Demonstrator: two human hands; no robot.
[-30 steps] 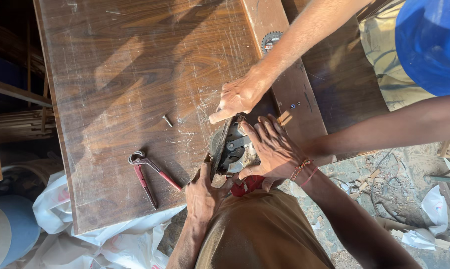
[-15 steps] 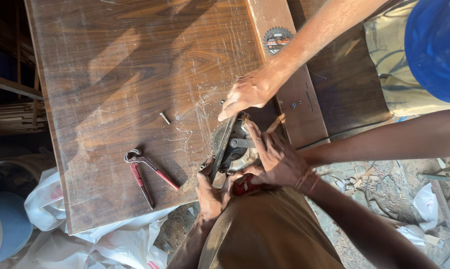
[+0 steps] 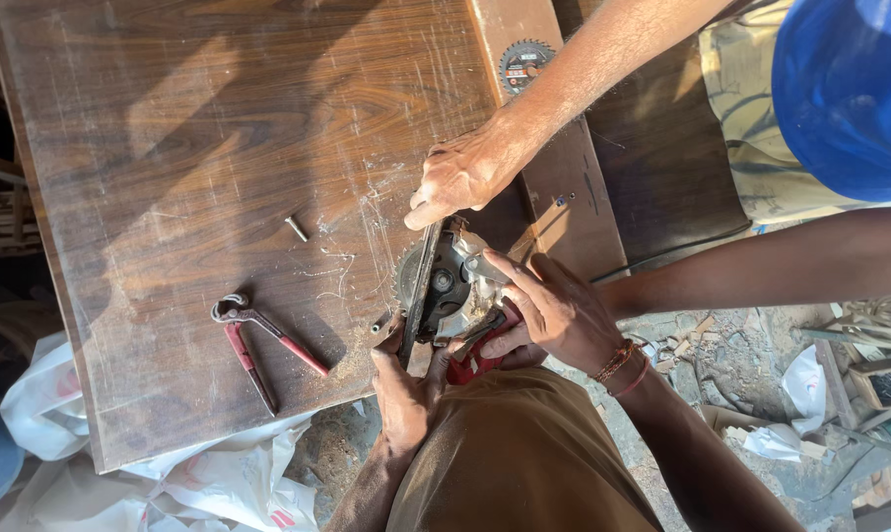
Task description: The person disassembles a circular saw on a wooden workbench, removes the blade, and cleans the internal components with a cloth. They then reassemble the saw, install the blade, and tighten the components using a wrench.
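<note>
A small circular saw (image 3: 444,286) lies on its side at the near edge of a scratched brown wooden board (image 3: 219,148). My left hand (image 3: 402,386) grips the saw's lower end by the blade guard. My right hand (image 3: 556,313) is wrapped over the motor housing, fingers on a metal lever, with the red handle (image 3: 463,368) just below. A co-worker's hand (image 3: 460,177) reaches in from the upper right and presses its fingertips on the top edge of the saw's plate.
Red-handled pliers (image 3: 258,340) and a short bolt (image 3: 296,229) lie on the board left of the saw. A spare toothed saw blade (image 3: 524,64) rests on a plank. White plastic bags (image 3: 209,483) sit below the board. The co-worker's other arm (image 3: 810,261) crosses on the right.
The view has drifted, so the board sits a little further left. My right hand has shifted on the saw's housing. The co-worker's hand stays at the saw's top edge.
</note>
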